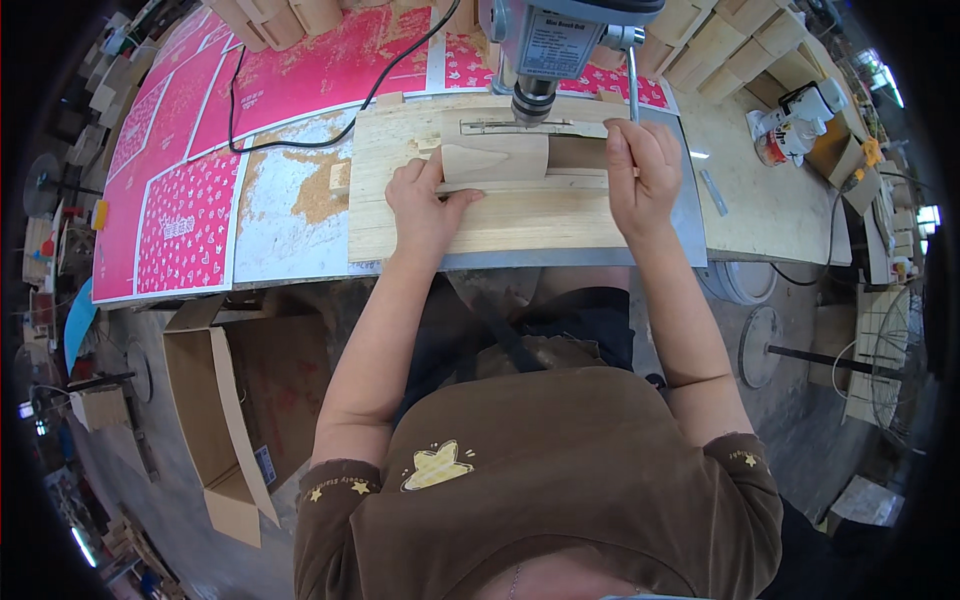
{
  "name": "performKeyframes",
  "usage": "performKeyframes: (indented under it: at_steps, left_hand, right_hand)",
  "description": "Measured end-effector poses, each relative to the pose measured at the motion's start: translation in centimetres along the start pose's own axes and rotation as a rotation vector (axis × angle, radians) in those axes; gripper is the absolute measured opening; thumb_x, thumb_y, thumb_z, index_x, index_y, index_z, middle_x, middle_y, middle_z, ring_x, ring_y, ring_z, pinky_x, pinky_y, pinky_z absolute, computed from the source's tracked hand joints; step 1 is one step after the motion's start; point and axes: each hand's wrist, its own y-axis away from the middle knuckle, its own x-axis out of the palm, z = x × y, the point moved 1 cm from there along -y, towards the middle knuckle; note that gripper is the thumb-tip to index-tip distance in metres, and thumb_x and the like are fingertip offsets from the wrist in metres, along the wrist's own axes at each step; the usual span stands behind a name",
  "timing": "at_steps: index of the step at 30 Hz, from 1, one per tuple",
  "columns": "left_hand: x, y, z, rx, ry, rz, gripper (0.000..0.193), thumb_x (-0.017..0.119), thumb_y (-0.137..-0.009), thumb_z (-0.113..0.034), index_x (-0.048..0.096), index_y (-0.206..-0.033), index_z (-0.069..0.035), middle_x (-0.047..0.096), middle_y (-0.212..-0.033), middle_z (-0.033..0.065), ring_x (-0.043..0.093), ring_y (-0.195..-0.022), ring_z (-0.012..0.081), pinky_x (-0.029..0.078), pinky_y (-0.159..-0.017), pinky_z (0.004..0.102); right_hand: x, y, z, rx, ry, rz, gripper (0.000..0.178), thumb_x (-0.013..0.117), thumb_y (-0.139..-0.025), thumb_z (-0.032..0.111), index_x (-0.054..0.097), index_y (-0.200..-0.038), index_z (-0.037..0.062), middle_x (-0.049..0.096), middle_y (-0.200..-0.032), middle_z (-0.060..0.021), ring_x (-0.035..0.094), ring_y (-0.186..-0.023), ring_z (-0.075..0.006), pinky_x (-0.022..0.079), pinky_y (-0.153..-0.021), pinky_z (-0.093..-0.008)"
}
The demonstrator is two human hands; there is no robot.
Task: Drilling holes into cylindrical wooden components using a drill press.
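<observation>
A small grey bench drill stands at the far side of the table, its dark chuck over a pale wooden piece. This piece lies in a wooden jig board with raised strips. My left hand grips the piece's left end, fingers bent against it and thumb along the front strip. Higher up on the right, my right hand is closed around the drill's metal feed lever; its lower end is hidden in the fist. The drill bit's tip is hard to make out.
Stacked wooden blocks stand at the back right, more at the back left. A black cable crosses pink printed sheets and sawdust. A utility knife lies right. An open cardboard box sits on the floor.
</observation>
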Motion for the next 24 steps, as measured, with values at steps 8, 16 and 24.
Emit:
performKeyframes:
  at_steps: [8,16,24]
  left_hand:
    - [0.9,-0.1,-1.8,-0.044,-0.052,0.07,0.065,0.08,-0.055,-0.028,0.059,-0.115,-0.013,0.054,-0.081,0.0026,0.05,-0.084,0.0232,0.03,-0.083,0.0403]
    - [2.1,-0.1,-3.2,-0.049,-0.034,0.082,0.065,0.078,-0.059,-0.033,0.057,-0.117,-0.013,0.054,-0.084,0.0028,0.049,-0.086,0.023,0.028,-0.085,0.0407]
    - [2.3,0.0,-3.0,-0.023,-0.041,0.08,0.066,0.078,-0.059,-0.033,0.057,-0.118,-0.012,0.053,-0.082,0.0026,0.049,-0.086,0.0227,0.027,-0.085,0.0412]
  right_hand:
    - [-1.9,-14.9,-1.9,0.119,0.116,-0.018,0.028,0.048,-0.09,0.019,0.058,-0.074,-0.0002,0.046,-0.056,-0.0041,0.041,-0.053,-0.0087,0.031,-0.051,-0.0254]
    - [-3.8,-14.2,-1.4,0.177,0.087,0.136,0.029,0.046,-0.091,0.021,0.061,-0.077,0.001,0.047,-0.056,-0.0025,0.041,-0.053,-0.0082,0.032,-0.051,-0.0255]
    - [-1.2,-0.8,1.1,0.106,0.027,-0.054,0.01,0.056,-0.083,0.006,0.06,-0.073,0.0048,0.053,-0.062,-0.0018,0.052,-0.06,-0.0165,0.038,-0.081,-0.0362]
